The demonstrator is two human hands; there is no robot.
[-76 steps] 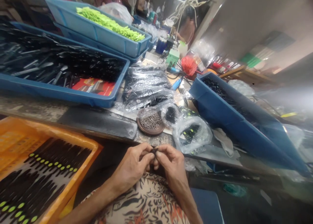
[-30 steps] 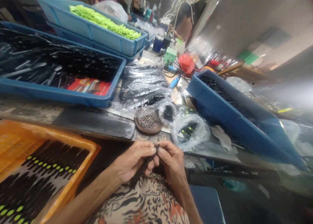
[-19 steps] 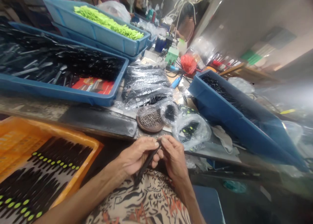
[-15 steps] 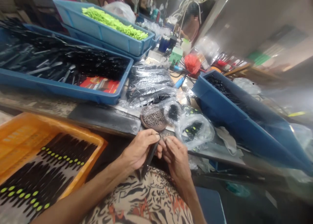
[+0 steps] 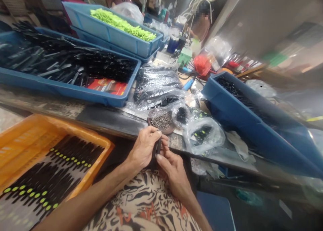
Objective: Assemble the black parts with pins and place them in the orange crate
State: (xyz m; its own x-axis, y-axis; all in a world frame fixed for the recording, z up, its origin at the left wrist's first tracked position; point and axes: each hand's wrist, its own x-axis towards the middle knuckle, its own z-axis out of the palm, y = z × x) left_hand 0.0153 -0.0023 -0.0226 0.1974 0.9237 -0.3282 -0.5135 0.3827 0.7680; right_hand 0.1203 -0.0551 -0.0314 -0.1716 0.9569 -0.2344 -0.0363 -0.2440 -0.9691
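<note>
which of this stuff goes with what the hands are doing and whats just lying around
With the work: left hand, right hand, black tapered piece, orange crate of black pieces with green dots.
Lying about: brown dish of small screws, blue tray of green pieces, red plastic bag.

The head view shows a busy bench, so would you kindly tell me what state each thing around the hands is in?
Black rod-shaped part, upright between the hands
Left hand, closed around the part
Right hand, against the part
Orange crate, full of black pieces with green tips
Round brown dish, holding loose screws
Clear plastic bag, holding black and green pieces
Right blue tray, tilted, black pieces inside
</note>
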